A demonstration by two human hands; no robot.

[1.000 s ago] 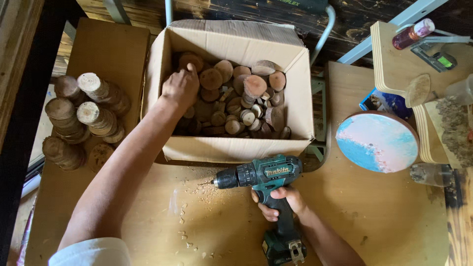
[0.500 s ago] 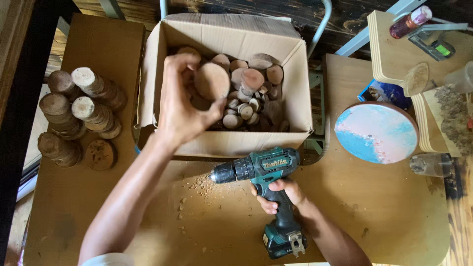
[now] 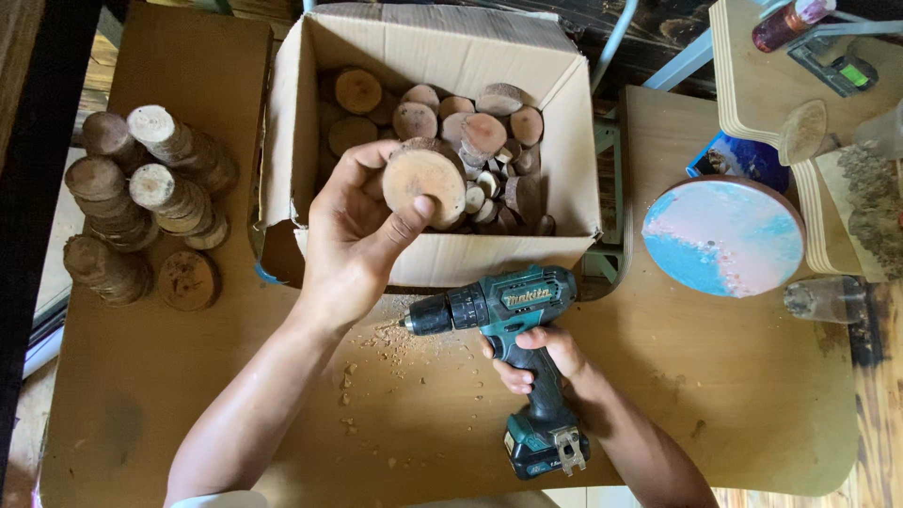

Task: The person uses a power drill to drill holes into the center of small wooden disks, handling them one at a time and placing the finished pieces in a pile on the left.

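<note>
1. The left hand (image 3: 353, 240) is curled around a round wood slice (image 3: 423, 182), thumb pressed on its pale face and fingers behind it, holding it raised above the front wall of the cardboard box (image 3: 310, 141)
2. The right hand (image 3: 541, 357) is wrapped tight around the grip of a teal and black cordless drill (image 3: 503, 310), which points left with its bit just over the tabletop (image 3: 752, 395)
3. Pale sawdust (image 3: 381, 343) lies scattered on the tabletop under and beside the drill's tip, between the two forearms
4. The open cardboard box sits just beyond the hands and is filled with more wood slices (image 3: 470, 136) of mixed sizes, bark edges showing
5. To the left of the box stand several leaning stacks of wood slices (image 3: 141, 202), and one single slice (image 3: 188, 279) lies flat beside them
6. To the right, well apart from the hands, a round disc (image 3: 722, 237) painted blue, pink and white rests on the tabletop, with a clear jar (image 3: 828, 298) lying on its side near it
7. At the far right, a pile of plywood boards (image 3: 752, 85) carries a small bottle (image 3: 785, 23) with dark red contents
</note>
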